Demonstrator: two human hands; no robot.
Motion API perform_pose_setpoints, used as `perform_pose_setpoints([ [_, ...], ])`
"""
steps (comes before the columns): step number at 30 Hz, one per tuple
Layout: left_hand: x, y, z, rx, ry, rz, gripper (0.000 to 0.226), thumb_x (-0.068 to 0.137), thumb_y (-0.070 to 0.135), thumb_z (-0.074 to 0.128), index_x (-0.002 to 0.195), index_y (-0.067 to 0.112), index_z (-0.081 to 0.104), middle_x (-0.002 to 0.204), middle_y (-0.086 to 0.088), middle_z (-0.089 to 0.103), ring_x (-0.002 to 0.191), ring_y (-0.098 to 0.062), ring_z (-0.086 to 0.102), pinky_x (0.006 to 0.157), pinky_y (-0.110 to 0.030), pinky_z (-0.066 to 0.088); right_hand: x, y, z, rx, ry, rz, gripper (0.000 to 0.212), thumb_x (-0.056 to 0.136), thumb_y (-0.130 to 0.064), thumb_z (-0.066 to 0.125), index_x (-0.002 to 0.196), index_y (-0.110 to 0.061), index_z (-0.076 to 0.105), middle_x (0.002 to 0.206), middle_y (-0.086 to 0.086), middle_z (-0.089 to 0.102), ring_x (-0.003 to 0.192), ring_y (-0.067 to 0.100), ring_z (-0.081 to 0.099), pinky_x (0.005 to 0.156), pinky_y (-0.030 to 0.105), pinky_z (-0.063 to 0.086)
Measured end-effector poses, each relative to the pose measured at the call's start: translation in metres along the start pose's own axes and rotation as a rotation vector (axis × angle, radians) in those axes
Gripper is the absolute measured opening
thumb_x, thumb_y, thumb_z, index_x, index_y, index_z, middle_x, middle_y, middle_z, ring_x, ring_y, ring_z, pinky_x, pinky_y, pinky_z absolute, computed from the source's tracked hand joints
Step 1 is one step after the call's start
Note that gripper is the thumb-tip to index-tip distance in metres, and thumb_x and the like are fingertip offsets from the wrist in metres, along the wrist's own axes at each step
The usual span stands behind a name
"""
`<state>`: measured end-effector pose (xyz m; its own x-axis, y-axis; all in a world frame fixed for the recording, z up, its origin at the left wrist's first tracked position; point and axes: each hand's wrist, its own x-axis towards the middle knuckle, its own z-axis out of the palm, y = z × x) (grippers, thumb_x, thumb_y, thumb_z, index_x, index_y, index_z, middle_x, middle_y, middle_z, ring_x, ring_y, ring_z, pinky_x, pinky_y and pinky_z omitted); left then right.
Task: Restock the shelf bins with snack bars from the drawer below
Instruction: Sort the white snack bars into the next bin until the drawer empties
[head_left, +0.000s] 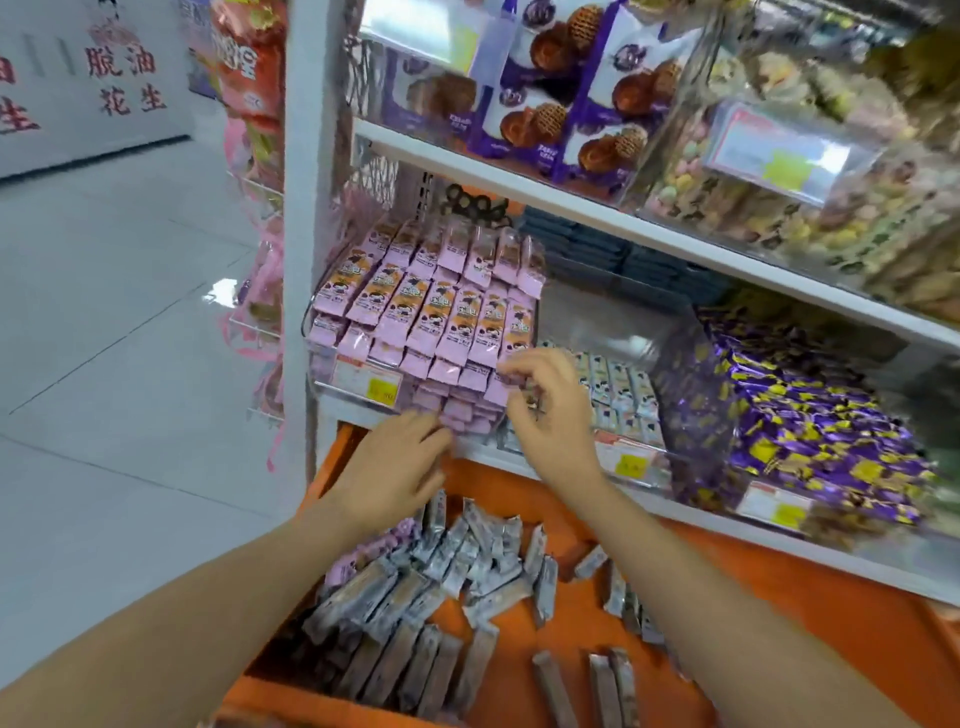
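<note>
Pink snack bars (415, 306) lie stacked in rows in a clear shelf bin (332, 384) at the left end of the lower shelf. My right hand (550, 410) is at the bin's front right corner, fingers curled and pinching a pink bar (511, 371) at the edge of the stack. My left hand (395, 467) reaches under the bin's front, its fingers touching the lowest pink bars (462, 415). Below, the open orange drawer (753, 597) holds several loose bars (457, 577), pink and silver-grey.
To the right of the pink bin stand a bin of small white packets (623, 389) and a bin of purple-and-yellow sweets (810, 431). The upper shelf (519, 182) carries purple cookie packs and clear tubs. A white upright post (306, 208) borders the left; tiled floor lies beyond.
</note>
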<state>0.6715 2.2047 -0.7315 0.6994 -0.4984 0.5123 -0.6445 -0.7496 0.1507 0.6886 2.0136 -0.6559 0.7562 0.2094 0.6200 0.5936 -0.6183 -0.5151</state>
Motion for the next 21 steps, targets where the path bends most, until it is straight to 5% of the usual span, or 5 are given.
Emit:
perform_pose_setpoints([
  [5, -0.029, 0.002, 0.039, -0.051, -0.224, -0.113, 0.023, 0.067, 0.008, 0.075, 0.083, 0.015, 0.061, 0.080, -0.003, 0.055, 0.067, -0.026, 0.055, 0.050, -0.029, 0.041, -0.049, 0.026, -0.001, 0.028, -0.016, 0.040, 0.024, 0.084, 0.000, 0.049, 0.099, -0.009, 0.066, 0.100, -0.002, 0.059, 0.100, 0.011, 0.053, 0.087, 0.029, 0.046],
  [8, -0.040, 0.000, 0.062, -0.009, -0.444, -0.214, 0.027, 0.076, 0.017, 0.072, 0.101, 0.013, 0.067, 0.102, -0.011, 0.064, 0.087, -0.034, 0.062, 0.063, -0.034, 0.049, -0.071, 0.042, 0.009, 0.029, -0.113, 0.072, 0.024, 0.087, -0.009, 0.045, 0.098, -0.010, 0.066, 0.098, 0.001, 0.059, 0.095, 0.016, 0.055, 0.081, 0.037, 0.048],
  [11, -0.048, 0.001, 0.082, 0.059, -0.680, -0.324, 0.041, 0.092, 0.032, 0.054, 0.132, 0.021, 0.053, 0.131, -0.008, 0.051, 0.119, -0.031, 0.048, 0.089, -0.035, 0.043, -0.091, 0.054, 0.025, 0.019, -0.213, 0.055, 0.023, 0.089, -0.006, 0.046, 0.098, -0.009, 0.067, 0.097, 0.001, 0.059, 0.093, 0.014, 0.054, 0.084, 0.029, 0.044],
  [16, -0.053, 0.003, 0.113, 0.038, -0.825, -0.323, 0.048, 0.094, 0.037, 0.052, 0.141, 0.028, 0.044, 0.145, -0.003, 0.040, 0.134, -0.026, 0.035, 0.107, -0.036, 0.033, -0.114, 0.094, 0.043, 0.031, -0.339, 0.306, 0.024, 0.092, -0.005, 0.050, 0.105, -0.018, 0.065, 0.100, -0.008, 0.057, 0.090, 0.012, 0.055, 0.079, 0.035, 0.049],
  [21, -0.051, 0.003, 0.141, 0.031, -0.892, -0.315, 0.061, 0.095, 0.036, 0.050, 0.151, 0.030, 0.028, 0.162, -0.004, 0.006, 0.150, -0.026, -0.003, 0.120, -0.042, 0.007, -0.148, 0.133, 0.071, -0.039, -0.494, 0.496, 0.027, 0.094, -0.012, 0.052, 0.118, -0.020, 0.062, 0.118, 0.000, 0.059, 0.104, 0.020, 0.059, 0.089, 0.042, 0.048],
])
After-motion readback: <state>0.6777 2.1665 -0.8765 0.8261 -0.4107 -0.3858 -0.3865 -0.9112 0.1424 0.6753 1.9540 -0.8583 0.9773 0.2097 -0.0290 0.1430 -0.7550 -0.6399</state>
